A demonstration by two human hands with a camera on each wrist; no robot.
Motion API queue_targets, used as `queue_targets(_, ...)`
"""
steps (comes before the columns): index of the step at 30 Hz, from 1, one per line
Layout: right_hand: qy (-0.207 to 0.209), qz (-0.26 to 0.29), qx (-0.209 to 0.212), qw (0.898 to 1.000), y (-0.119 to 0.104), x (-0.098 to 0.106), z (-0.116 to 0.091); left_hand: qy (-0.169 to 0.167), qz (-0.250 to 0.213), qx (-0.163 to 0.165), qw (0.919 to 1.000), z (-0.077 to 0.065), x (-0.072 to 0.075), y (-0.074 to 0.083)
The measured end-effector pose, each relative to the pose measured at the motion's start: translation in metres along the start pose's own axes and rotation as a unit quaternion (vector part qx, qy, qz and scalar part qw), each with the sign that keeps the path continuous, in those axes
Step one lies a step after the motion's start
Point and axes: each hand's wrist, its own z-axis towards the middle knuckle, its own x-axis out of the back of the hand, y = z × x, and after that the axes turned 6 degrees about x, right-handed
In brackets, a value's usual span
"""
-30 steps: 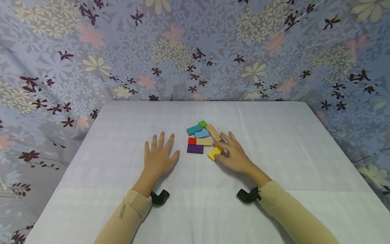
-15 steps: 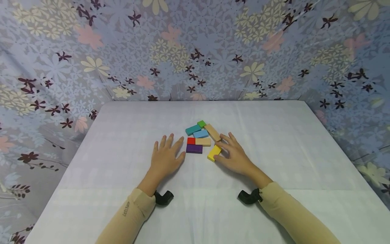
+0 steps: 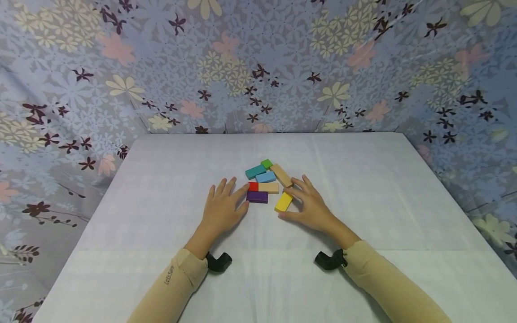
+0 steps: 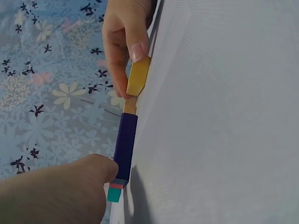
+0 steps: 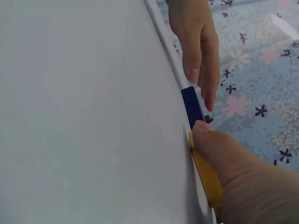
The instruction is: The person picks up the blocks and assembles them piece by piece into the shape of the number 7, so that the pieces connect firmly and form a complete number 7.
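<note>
Small coloured blocks lie on a white-covered table. In the head view my left hand point(image 3: 224, 208), fingers spread, is at the left end of the purple block point(image 3: 257, 197); its index fingertip reaches the red block point(image 3: 253, 186) and its thumb is by the purple one's near corner. My right hand point(image 3: 311, 206) holds the yellow block point(image 3: 284, 202) between thumb and index finger, thumb at the near end. The left wrist view shows that thumb against the yellow block point(image 4: 138, 77). Whether my left fingertips press on the blocks is hard to tell.
Behind the purple block lie a beige block point(image 3: 268, 188), a light blue block point(image 3: 265, 177), a teal block point(image 3: 256, 172), a green block point(image 3: 266, 164) and a slanted tan block point(image 3: 281, 175). A floral cloth point(image 3: 258, 67) hangs behind the table's far edge.
My left hand has moved right, up to the red and purple blocks. My right thumb has slid from the yellow block's side to its near end, while the blocks stay almost where they were.
</note>
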Motion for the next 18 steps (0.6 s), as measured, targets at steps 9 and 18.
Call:
queue_targets(9,-0.002,-0.003,-0.004,1.000,0.002,0.005,-0.001,0.013,0.006,-0.019,0.9997,0.002,-0.002,-0.001)
queue_targets(18,-0.009,-0.012,-0.016,1.000,0.005,0.010,-0.005,0.049,0.024,-0.062,0.9966,0.001,0.001,0.001)
